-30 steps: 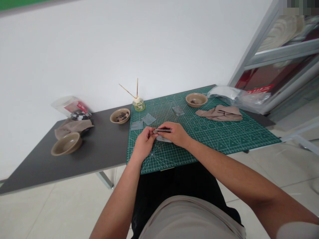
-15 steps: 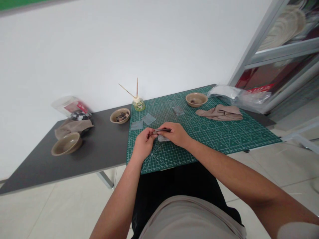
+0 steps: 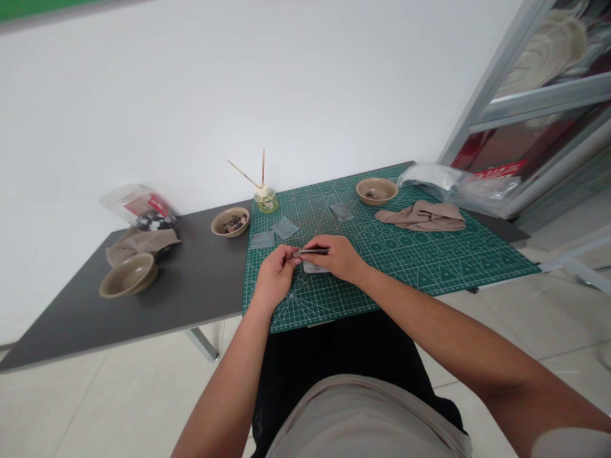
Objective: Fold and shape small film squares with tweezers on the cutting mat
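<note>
My left hand (image 3: 275, 268) is closed, with fingertips pinched around something small and brownish that I cannot make out. My right hand (image 3: 342, 256) grips a thin, flat grey-brown piece (image 3: 316, 250), tilted with its edge toward me. The fingertips of both hands meet at the left end of this piece. Just below them a grey square sheet (image 3: 313, 268) lies on the green cutting mat (image 3: 305, 299), partly covered by my right hand. Beyond my hands, more grey square sheets (image 3: 285, 228) rest on the mat.
A tan bowl with small dark and light pieces (image 3: 217, 226) stands left of the reed diffuser bottle (image 3: 266, 200). Another bowl (image 3: 377, 198) and a brown cloth (image 3: 420, 216) are at right. Farther left are a bowl (image 3: 126, 280), a cloth (image 3: 143, 242) and a plastic bag (image 3: 138, 202).
The flat piece in my right hand has tilted slightly, showing more of its face. Both hands stay in nearly the same place.
</note>
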`<act>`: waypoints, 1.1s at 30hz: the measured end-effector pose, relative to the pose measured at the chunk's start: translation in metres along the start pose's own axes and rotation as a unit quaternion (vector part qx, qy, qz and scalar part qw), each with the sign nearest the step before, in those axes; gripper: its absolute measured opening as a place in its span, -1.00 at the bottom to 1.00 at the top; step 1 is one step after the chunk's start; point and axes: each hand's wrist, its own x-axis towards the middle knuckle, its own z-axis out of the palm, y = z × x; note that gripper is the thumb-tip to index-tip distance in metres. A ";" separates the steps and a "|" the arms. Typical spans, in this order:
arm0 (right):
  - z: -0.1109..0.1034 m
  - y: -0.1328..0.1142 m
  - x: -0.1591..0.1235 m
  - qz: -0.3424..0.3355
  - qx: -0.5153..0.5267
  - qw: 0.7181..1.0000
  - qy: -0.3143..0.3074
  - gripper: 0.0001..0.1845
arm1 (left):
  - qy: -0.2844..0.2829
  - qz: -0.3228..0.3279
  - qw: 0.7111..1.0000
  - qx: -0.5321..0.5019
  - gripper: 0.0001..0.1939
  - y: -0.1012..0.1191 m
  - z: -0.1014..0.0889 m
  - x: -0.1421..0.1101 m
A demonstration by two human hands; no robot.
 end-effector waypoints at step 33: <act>-0.001 0.000 -0.001 -0.013 -0.014 0.999 -0.028 -0.85 | -0.018 -0.003 1.000 0.012 -0.86 0.002 -0.002 -0.001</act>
